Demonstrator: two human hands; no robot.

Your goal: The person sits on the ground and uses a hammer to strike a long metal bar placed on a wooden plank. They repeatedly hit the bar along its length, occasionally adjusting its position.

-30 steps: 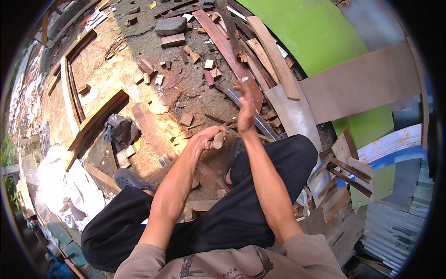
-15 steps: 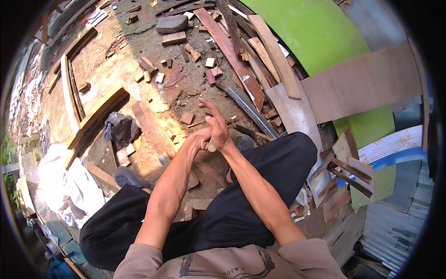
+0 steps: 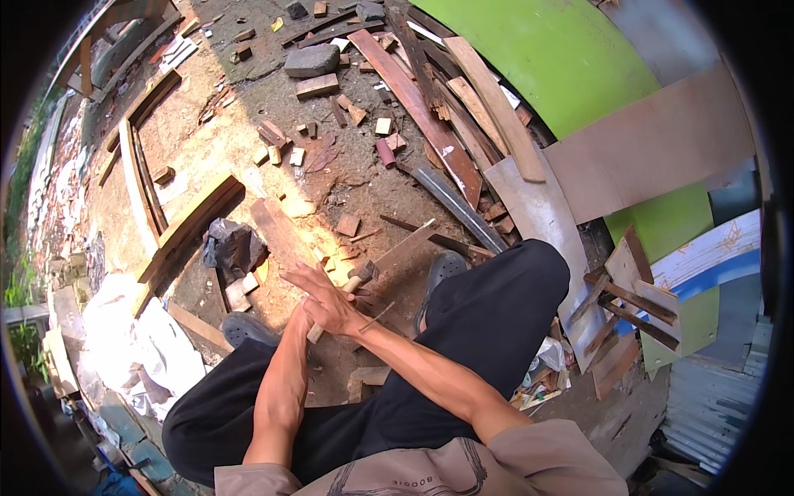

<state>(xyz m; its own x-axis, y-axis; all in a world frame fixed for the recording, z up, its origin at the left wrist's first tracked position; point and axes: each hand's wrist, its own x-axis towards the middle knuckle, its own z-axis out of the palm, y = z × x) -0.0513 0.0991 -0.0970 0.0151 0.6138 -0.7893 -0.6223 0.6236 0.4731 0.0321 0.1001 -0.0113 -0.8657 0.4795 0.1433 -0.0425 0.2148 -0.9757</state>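
Observation:
My two hands meet in front of me, low over the ground between my feet. My left hand (image 3: 309,311) lies mostly under the right, closed round the pale wooden handle of what looks like a hammer (image 3: 354,284). The handle's butt sticks out below the hands, and a dark head shows beyond them. My right hand (image 3: 332,304) rests across the left with its fingers stretched out, pointing left. A thin wooden strip (image 3: 404,252) slants up to the right beyond the hammer's head. A broad flat board (image 3: 277,225) lies just past my fingers.
Timber frames (image 3: 186,219) lie at left, near a black plastic bag (image 3: 231,248) and white cloth (image 3: 136,347). Long planks (image 3: 413,112) and a metal bar (image 3: 457,208) lie to the right, before green panels (image 3: 554,62). Wood offcuts and a grey stone (image 3: 312,60) litter the ground.
Both hands have moved left and nearer to me. My right hand has turned from upright to lying across the left. The hammer and the slanting strip now show beyond them.

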